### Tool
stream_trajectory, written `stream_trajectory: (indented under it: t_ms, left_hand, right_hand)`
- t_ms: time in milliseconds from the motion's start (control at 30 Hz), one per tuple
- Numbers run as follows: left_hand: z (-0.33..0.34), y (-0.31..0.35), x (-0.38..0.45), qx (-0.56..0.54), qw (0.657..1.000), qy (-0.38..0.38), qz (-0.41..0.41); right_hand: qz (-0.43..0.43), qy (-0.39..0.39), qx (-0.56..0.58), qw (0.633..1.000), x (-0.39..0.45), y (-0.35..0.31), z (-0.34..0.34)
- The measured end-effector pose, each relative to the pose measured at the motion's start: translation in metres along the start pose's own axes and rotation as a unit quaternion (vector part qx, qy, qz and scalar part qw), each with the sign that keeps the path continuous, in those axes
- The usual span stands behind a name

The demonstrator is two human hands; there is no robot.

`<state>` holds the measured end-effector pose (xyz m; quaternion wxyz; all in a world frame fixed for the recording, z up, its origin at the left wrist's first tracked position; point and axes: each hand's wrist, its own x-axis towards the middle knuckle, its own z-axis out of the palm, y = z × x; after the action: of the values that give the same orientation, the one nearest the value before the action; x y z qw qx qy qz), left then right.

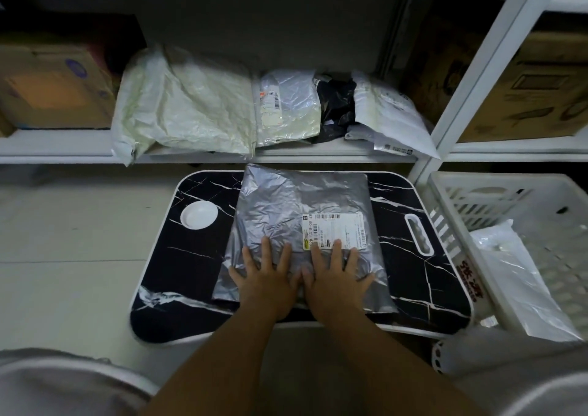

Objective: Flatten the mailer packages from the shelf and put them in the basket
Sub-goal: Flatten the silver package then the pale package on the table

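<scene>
A cardboard box [54,91] was seen on the shelf [57,148], left of and beyond the grey mailer [296,212]. A white dish [199,214] was set into the black marbled counter [178,275], just left of the mailer. The mailer lay flat on the counter, its shipping label [332,231] facing up. The left hand [265,277] and the right hand [335,275] were pressed palm-down on the mailer's near part, side by side, fingers straight and spread, nothing gripped. Beyond the mailer, crumpled white mailers [191,103] were piled on the shelf. To the right of the mailer stood the white basket [521,199], a white mailer [512,275] lying inside.
</scene>
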<state>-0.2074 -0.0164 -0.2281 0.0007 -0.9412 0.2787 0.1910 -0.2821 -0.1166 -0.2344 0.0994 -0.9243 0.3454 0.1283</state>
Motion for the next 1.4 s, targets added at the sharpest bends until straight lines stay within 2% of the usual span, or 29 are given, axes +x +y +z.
stream_trajectory:
  t_ms: [100, 167, 233, 300, 433, 600, 667, 800, 833, 1000, 1200, 1400]
  left_hand:
    - [-0.004, 0.005, 0.002, 0.043, 0.999, -0.001, -0.007]
    - [-0.012, 0.011, 0.004, 0.070, 0.996, 0.049, -0.008]
    - [-0.023, 0.014, 0.010, 0.055, 0.990, 0.129, -0.004]
    - [-0.030, 0.011, 0.019, 0.048, 0.984, 0.170, 0.018]
    - [-0.029, -0.001, 0.041, 0.067, 0.987, 0.122, 0.083]
    - [-0.010, -0.009, 0.051, 0.059, 0.990, 0.082, 0.098]
    - [-0.011, -0.006, 0.053, 0.044, 0.990, 0.101, 0.091]
    - [-0.033, 0.006, 0.066, 0.019, 0.977, 0.200, 0.070]
    - [-0.037, 0.007, 0.071, 0.022, 0.974, 0.212, 0.072]
    - [-0.039, 0.001, 0.105, 0.035, 0.980, 0.161, 0.107]
    - [-0.042, -0.005, 0.129, 0.084, 0.985, 0.119, 0.095]
    - [-0.038, -0.006, 0.137, 0.038, 0.996, 0.047, 0.064]
  right_hand:
    - [-0.005, -0.003, -0.001, 1.000, 0.002, -0.003, -0.008]
    - [-0.006, 0.026, -0.002, 1.000, 0.004, -0.008, -0.020]
    - [-0.019, 0.079, -0.004, 0.997, 0.010, -0.015, -0.029]
    - [-0.049, 0.112, 0.018, 0.992, 0.020, -0.019, -0.034]
    - [-0.109, 0.108, 0.019, 0.988, 0.037, -0.019, -0.024]
    - [-0.086, 0.068, 0.020, 0.994, 0.045, -0.010, -0.006]
    - [-0.078, 0.105, 0.020, 0.991, 0.048, -0.013, -0.006]
    - [-0.068, 0.258, 0.023, 0.963, 0.069, -0.024, -0.013]
    - [-0.071, 0.265, 0.025, 0.961, 0.075, -0.025, -0.016]
    - [-0.121, 0.181, 0.014, 0.976, 0.105, -0.019, -0.026]
    - [-0.095, 0.099, -0.031, 0.990, 0.132, -0.008, -0.031]
    - [-0.090, 0.055, -0.037, 0.994, 0.137, -0.008, -0.029]
